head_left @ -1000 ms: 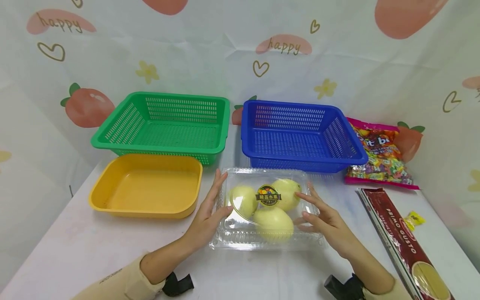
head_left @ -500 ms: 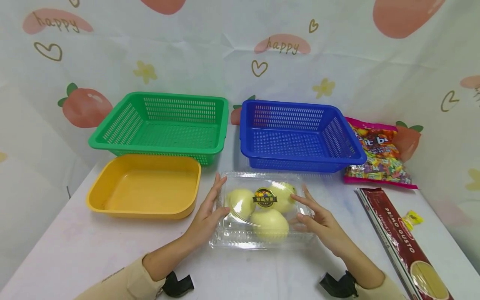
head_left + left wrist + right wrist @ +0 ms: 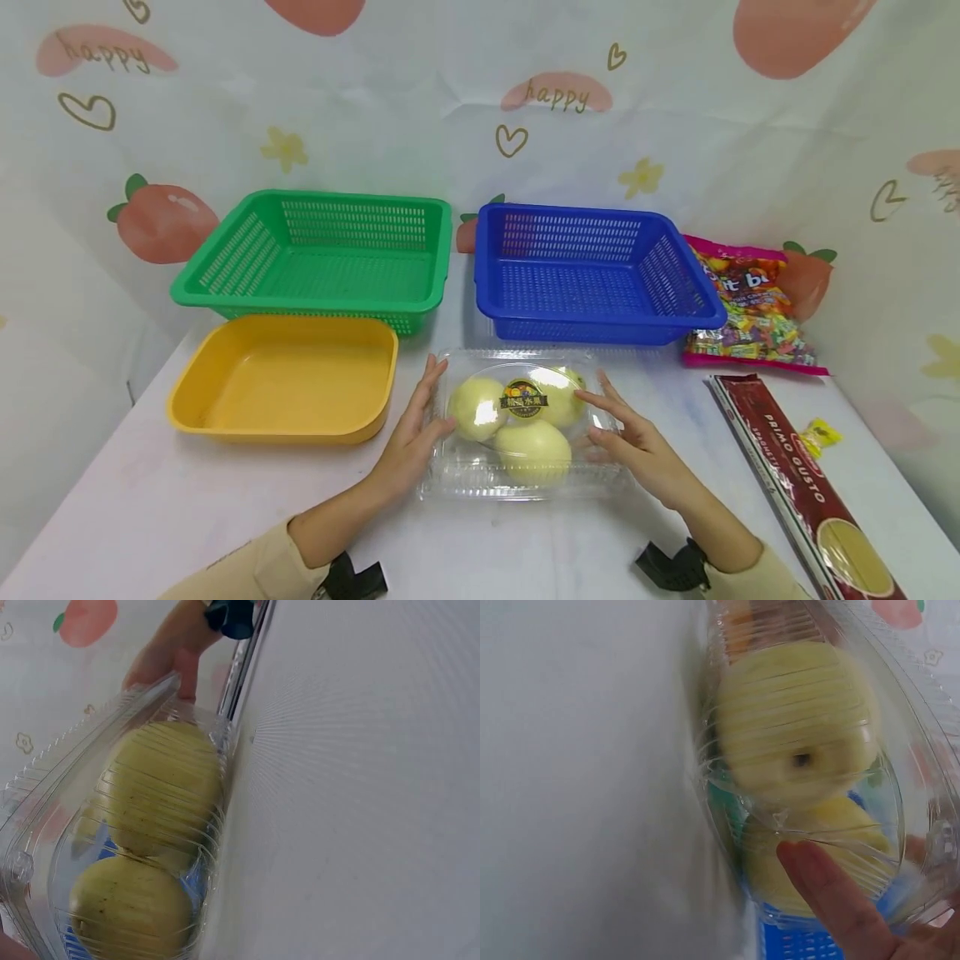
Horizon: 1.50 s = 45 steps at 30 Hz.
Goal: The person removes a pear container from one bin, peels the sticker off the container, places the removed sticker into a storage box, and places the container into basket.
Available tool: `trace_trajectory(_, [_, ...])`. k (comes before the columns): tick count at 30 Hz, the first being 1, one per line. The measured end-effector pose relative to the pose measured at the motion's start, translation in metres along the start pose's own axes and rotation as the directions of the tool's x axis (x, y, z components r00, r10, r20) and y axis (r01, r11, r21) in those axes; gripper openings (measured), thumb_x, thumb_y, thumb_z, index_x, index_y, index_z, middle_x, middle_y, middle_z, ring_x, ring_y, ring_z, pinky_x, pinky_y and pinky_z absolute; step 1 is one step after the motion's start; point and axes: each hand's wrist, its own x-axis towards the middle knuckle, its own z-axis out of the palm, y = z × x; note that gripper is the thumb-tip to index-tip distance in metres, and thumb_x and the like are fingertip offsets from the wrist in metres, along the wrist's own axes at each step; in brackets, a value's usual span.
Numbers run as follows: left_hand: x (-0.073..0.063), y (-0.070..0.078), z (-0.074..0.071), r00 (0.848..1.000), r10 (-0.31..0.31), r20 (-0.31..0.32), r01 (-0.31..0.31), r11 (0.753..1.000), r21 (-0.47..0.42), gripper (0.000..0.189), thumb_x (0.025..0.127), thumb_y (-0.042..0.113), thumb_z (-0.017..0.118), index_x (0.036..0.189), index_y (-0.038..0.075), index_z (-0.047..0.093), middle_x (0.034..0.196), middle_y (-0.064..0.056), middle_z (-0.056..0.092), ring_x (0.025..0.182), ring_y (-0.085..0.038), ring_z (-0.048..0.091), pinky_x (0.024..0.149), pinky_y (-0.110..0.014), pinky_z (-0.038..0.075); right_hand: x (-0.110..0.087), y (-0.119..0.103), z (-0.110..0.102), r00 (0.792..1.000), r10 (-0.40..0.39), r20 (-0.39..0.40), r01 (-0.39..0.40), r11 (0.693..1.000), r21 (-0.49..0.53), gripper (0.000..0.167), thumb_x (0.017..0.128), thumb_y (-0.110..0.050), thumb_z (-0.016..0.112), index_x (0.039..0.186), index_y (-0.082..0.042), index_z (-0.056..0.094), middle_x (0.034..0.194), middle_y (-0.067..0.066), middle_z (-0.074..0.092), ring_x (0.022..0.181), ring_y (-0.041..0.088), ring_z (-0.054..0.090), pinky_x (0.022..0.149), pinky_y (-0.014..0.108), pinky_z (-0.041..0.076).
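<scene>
A clear plastic clamshell box (image 3: 480, 479) with three pale yellow-green round fruits (image 3: 534, 450) inside sits in front of the blue basket, its lid down and a black-and-gold label (image 3: 524, 399) on top. At its left side my left hand (image 3: 408, 446) grips it, thumb over the lid's edge and the other fingers along the side wall. From the right, my right hand (image 3: 645, 450) holds the opposite edge. In the right wrist view, fingertips (image 3: 806, 862) touch the ribbed side wall below the rim. The left hand's fingers are mostly out of the left wrist view.
A green basket (image 3: 438, 296) and a blue basket (image 3: 600, 325) stand at the back. The yellow tub (image 3: 281, 429) is left of the box. On the right lie a candy bag (image 3: 750, 308), a spaghetti pack (image 3: 795, 475) and one yellow-wrapped sweet (image 3: 820, 437).
The box looks slightly smaller and sits a little lower, with its right edge further left. Both hands stay on it, and the right hand has shifted left with it. The head view has turned slightly.
</scene>
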Motion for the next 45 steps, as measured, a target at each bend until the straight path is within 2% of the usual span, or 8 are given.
trace_trajectory(3, [-0.002,-0.001,0.001,1.000,0.007,-0.007,-0.007,1.000,0.000,0.067,0.090,0.000,0.043,0.150,0.011,0.015,0.158,-0.004,-0.007,0.146,-0.029,-0.003,0.116,-0.053,0.003,0.001,-0.001,-0.001,1.000,0.024,0.004,-0.024,0.998,-0.064,0.046,0.097,-0.008,0.044,0.142,-0.003,0.035,0.156,0.019,-0.011,0.106,0.024,0.062,0.080,0.038,0.056])
trace_trajectory(7, [-0.002,-0.001,0.000,1.000,0.015,-0.009,-0.015,1.000,0.001,0.067,0.090,0.000,0.043,0.150,0.014,0.016,0.158,-0.003,-0.006,0.146,-0.028,-0.002,0.116,-0.050,0.004,0.002,-0.008,-0.007,0.998,0.059,-0.001,-0.057,0.960,-0.273,0.054,0.097,-0.015,0.048,0.147,-0.014,0.028,0.156,0.020,0.002,0.124,0.049,0.041,0.088,0.054,0.049])
trace_trajectory(10, [-0.002,-0.001,0.000,1.000,0.016,-0.008,-0.016,1.000,-0.001,0.067,0.090,0.000,0.044,0.150,0.015,0.017,0.158,-0.003,-0.006,0.146,-0.028,-0.001,0.116,-0.049,0.004,0.006,-0.018,-0.017,0.998,0.060,0.009,-0.051,0.909,-0.413,0.059,0.095,-0.018,0.051,0.149,-0.017,0.024,0.154,0.021,0.015,0.133,0.051,0.026,0.094,0.061,0.042])
trace_trajectory(16, [-0.002,0.000,-0.001,1.000,0.001,-0.010,-0.001,1.000,0.008,0.066,0.090,0.002,0.044,0.150,0.012,0.016,0.158,-0.001,-0.006,0.146,-0.027,-0.002,0.116,-0.051,0.004,0.022,-0.054,-0.040,0.996,0.081,0.044,-0.042,0.824,-0.565,0.055,0.092,-0.025,0.057,0.143,-0.013,0.038,0.154,0.018,0.020,0.137,0.047,0.020,0.099,0.071,0.027])
trace_trajectory(21, [-0.002,0.001,-0.002,1.000,-0.006,-0.005,0.006,1.000,0.012,0.066,0.091,0.002,0.043,0.150,0.014,0.016,0.158,0.000,-0.006,0.146,-0.025,-0.002,0.117,-0.049,0.005,0.045,-0.077,-0.047,0.991,0.042,0.130,0.044,0.801,-0.597,0.050,0.089,-0.022,0.062,0.134,-0.007,0.048,0.144,0.017,0.041,0.130,0.040,0.041,0.099,0.056,0.039])
trace_trajectory(26, [-0.002,0.000,-0.002,1.000,-0.006,-0.005,0.006,1.000,0.005,0.067,0.091,0.000,0.042,0.150,0.019,0.016,0.158,0.000,-0.006,0.146,-0.024,-0.003,0.117,-0.049,0.004,0.069,-0.090,-0.039,0.968,0.031,0.249,0.120,0.815,-0.566,0.042,0.087,-0.015,0.065,0.125,-0.002,0.056,0.125,0.015,0.060,0.111,0.031,0.059,0.091,0.040,0.051])
trace_trajectory(36, [-0.003,-0.001,-0.001,1.000,-0.004,0.006,0.004,1.000,-0.013,0.066,0.091,0.001,0.042,0.149,0.019,0.017,0.158,-0.001,-0.007,0.146,-0.026,-0.003,0.116,-0.050,0.003,0.111,-0.099,-0.009,0.905,0.163,0.394,0.079,0.843,-0.531,0.029,0.083,-0.006,0.067,0.111,0.002,0.064,0.107,0.016,0.067,0.092,0.020,0.066,0.080,0.028,0.056])
trace_trajectory(45, [-0.001,-0.001,-0.001,1.000,-0.015,0.006,0.015,1.000,-0.019,0.066,0.092,0.002,0.043,0.149,0.024,0.017,0.158,0.002,-0.006,0.146,-0.025,-0.002,0.116,-0.053,0.002,0.137,-0.094,0.015,0.863,0.202,0.462,0.140,0.784,-0.604,0.025,0.080,-0.010,0.072,0.103,-0.002,0.068,0.095,0.007,0.070,0.082,0.011,0.065,0.073,0.021,0.055])
